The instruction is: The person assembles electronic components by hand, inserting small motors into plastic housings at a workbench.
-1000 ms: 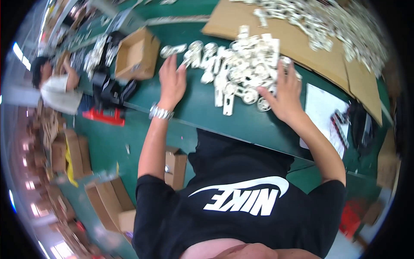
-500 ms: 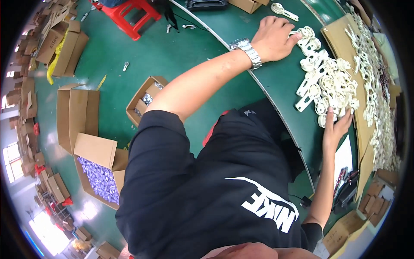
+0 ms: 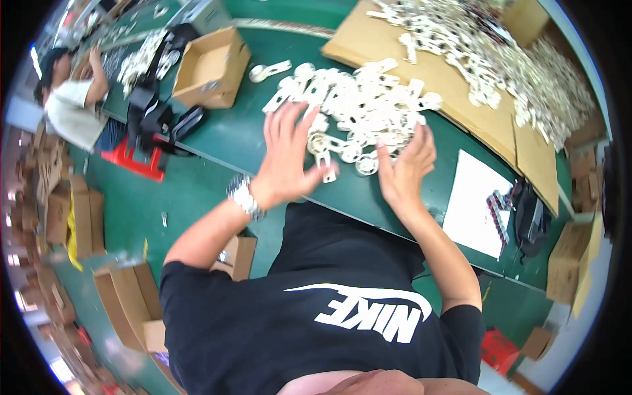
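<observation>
Green counter (image 3: 237, 141) fills the upper centre of the frame, bearing a heap of white plastic parts (image 3: 359, 108) lying at mixed angles. Left hand (image 3: 286, 155) spreads wide, fingers on the heap's near edge. Right hand (image 3: 403, 168) is open, cupped against the heap. An open cardboard box (image 3: 209, 66) at upper left looks nearly bare.

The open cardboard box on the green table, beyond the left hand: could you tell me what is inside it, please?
The cardboard box shows a bare brown floor with one small pale item near its right wall. The near corner is hidden by the box's own wall.
</observation>
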